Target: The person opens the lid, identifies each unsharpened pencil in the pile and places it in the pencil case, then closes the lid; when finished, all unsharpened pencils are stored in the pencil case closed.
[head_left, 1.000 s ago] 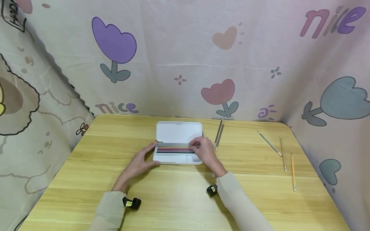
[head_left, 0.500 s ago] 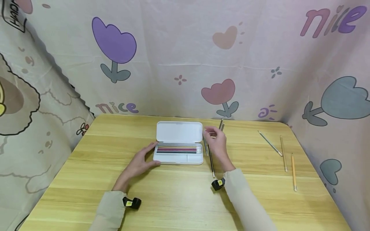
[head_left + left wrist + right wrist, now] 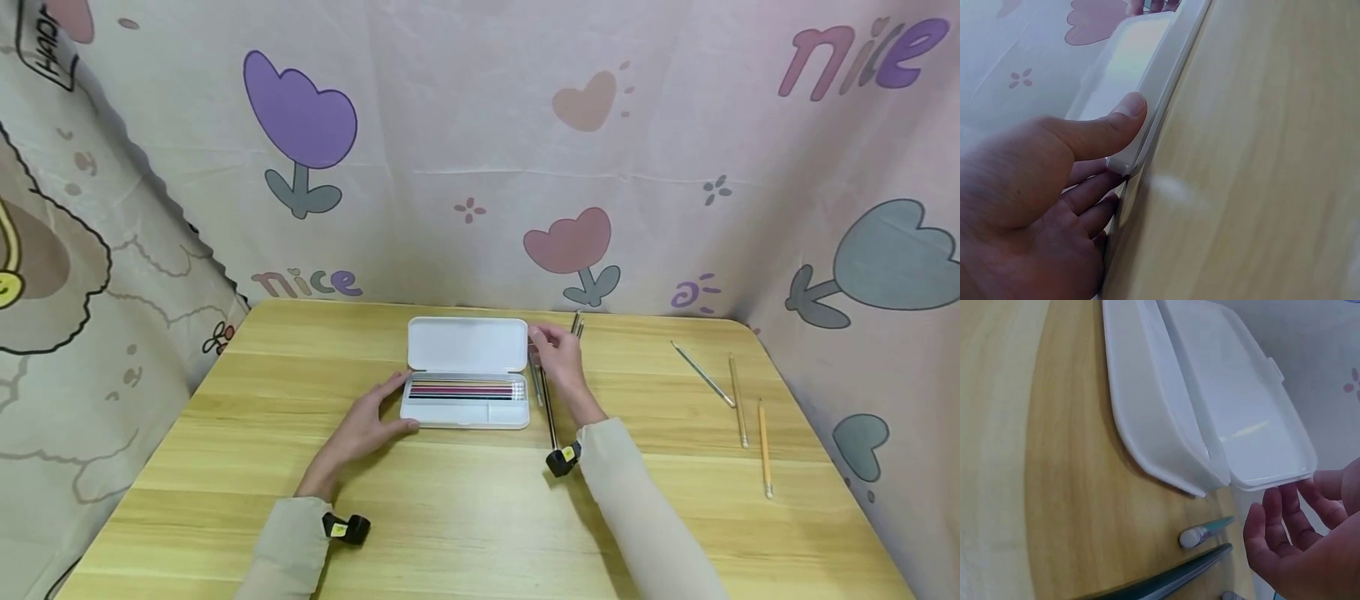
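Note:
A white pencil case (image 3: 450, 413) lies with its lid (image 3: 468, 344) raised at the back. Several pencils (image 3: 465, 389) lie side by side in its long rear compartment, eraser ends to the right. At the left end, my left hand (image 3: 363, 425) holds the case between thumb and fingers; in the left wrist view the thumb (image 3: 1110, 128) is on the front corner. My right hand (image 3: 562, 360) is at the lid's right edge. The right wrist view shows its thumb and fingertips pinching the lid's corner, with the other fingers loosely bent below.
Beside the case's right end lie a greenish pencil (image 3: 536, 383) and a dark pencil (image 3: 550, 412). More dark pencils (image 3: 580, 327) are behind my right hand, partly hidden. Farther right are a grey-green pencil (image 3: 703, 374), a tan pencil (image 3: 738, 400) and a yellow pencil (image 3: 765, 450).
My right hand has left the pencils inside the case, moved right past its end and come to the lid's right edge. My left hand stays at the left end.

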`<state>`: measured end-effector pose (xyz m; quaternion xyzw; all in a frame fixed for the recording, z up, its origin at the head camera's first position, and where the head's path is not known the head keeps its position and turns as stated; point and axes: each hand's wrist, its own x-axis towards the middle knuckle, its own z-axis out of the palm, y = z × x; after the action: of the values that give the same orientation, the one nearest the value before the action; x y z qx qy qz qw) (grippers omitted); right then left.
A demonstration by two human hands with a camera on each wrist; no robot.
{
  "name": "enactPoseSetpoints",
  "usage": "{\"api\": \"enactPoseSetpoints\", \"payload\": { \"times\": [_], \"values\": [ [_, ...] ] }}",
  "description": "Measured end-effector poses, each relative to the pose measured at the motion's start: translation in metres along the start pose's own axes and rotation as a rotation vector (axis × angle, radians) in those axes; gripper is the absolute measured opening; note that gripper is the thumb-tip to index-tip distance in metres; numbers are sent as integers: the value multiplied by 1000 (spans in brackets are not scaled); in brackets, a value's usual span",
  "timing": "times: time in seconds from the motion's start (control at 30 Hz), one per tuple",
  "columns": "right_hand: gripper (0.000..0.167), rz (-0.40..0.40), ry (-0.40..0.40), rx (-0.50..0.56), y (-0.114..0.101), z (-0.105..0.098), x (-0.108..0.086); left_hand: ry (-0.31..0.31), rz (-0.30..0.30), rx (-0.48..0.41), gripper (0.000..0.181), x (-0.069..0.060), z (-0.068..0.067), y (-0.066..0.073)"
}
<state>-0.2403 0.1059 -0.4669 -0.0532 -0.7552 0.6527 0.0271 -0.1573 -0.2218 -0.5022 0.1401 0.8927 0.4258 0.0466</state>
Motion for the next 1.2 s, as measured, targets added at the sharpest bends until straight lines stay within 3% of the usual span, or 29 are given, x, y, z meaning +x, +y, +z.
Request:
{"api": "enactPoseSetpoints", "payload": {
  "times": [0.2,0.37,0.53,0.77,1.0,1.2],
  "values": [
    [30,-21,-28,63,-4,-1,-8,3,-12,-16,91,0,0,2],
    [32,-84,-75,101,-5,-5,-21,11,0,-39,92,0,-1,2],
    [35,-128,-128,14,-3,-13,-35,11,-4,-58,93,0,-1,2],
    [35,-142,-270,-138,5,-28,-50,19,-36,-114,92,1,-4,1],
    [33,-176,-377,-155,13,-35,-54,45,-48,-136,97,2,-5,2],
    [44,-261,-425,-210,18,-39,-55,32,-47,-193,97,4,-4,0]
  ]
}}
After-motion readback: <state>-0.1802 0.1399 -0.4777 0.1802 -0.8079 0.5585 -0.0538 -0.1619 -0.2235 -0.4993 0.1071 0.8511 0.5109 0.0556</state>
